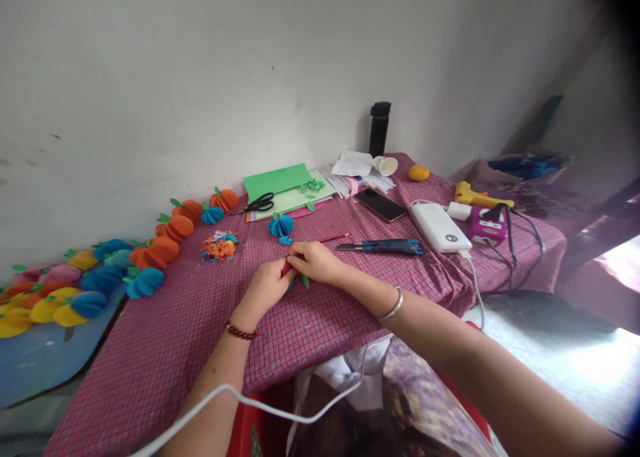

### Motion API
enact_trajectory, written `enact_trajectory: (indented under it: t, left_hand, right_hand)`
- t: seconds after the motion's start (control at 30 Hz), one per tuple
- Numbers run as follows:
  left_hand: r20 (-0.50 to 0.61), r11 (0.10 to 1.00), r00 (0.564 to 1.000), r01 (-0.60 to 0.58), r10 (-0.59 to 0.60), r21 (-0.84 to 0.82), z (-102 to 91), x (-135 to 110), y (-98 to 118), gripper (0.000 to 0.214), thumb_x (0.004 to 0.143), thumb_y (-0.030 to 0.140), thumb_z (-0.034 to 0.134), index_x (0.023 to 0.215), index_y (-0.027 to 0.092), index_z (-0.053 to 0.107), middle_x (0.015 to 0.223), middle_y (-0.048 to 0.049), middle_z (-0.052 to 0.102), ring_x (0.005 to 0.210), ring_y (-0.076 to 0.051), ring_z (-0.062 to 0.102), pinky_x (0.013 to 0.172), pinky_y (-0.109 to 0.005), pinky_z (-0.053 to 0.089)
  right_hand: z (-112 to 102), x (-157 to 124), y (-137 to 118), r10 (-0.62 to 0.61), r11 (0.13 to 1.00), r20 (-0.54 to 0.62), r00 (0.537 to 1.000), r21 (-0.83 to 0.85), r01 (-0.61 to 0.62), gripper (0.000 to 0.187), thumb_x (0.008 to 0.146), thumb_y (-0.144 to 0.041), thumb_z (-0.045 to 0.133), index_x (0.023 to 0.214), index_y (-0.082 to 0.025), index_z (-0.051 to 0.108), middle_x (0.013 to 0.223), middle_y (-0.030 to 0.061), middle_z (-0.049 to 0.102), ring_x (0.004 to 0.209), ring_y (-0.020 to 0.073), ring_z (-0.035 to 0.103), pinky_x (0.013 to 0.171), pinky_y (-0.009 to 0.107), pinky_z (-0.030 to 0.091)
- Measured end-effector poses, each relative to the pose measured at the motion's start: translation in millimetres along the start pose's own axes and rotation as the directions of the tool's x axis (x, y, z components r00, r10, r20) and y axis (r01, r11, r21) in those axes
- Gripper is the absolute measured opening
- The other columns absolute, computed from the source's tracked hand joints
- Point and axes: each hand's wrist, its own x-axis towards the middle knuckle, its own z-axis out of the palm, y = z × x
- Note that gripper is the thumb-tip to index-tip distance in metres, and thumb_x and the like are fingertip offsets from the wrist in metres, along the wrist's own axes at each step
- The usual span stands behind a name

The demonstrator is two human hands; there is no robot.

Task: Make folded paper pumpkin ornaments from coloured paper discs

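Observation:
My left hand (269, 285) and my right hand (314, 261) meet over the table, their fingers closed together around a small red object (287, 267). Most of it is covered by the fingers, so its kind cannot be made out. Just below the fingers a green paper leaf (305, 281) and a bit of blue paper show. A blue folded-paper pumpkin (281, 225) stands beyond my hands, with a small blue scrap before it. Behind my right hand lies a thin red pencil (334, 237). A blue utility knife (380, 246) rests to the right.
Left are a heap of paper scraps (220, 245) and several paper pumpkins (155, 252). Black scissors (260, 203) lie by green paper (277, 180). Rightward are a phone (381, 205), white power bank (440, 227), yellow glue gun (480, 195), purple power strip (487, 227) and black bottle (379, 130). A white cable crosses my lap.

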Motion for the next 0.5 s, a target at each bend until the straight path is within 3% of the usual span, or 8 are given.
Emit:
enact_trajectory:
  t: [0.5]
  left_hand:
    - [0.012,1.0,1.0,0.005,-0.005,-0.005,-1.3,-0.1,0.5,0.023,0.088,0.03,0.052,0.07,0.016,0.056,0.067,-0.0038,0.063,0.062,-0.015,0.055,0.056,-0.025,0.029]
  right_hand:
    - [-1.1,-0.2,-1.4,0.01,1.0,0.003,1.0,-0.006,-0.01,0.019,0.087,-0.02,0.054,0.069,-0.015,0.058,0.062,-0.0022,0.053,0.056,0.0089,0.044,0.055,0.021,0.026]
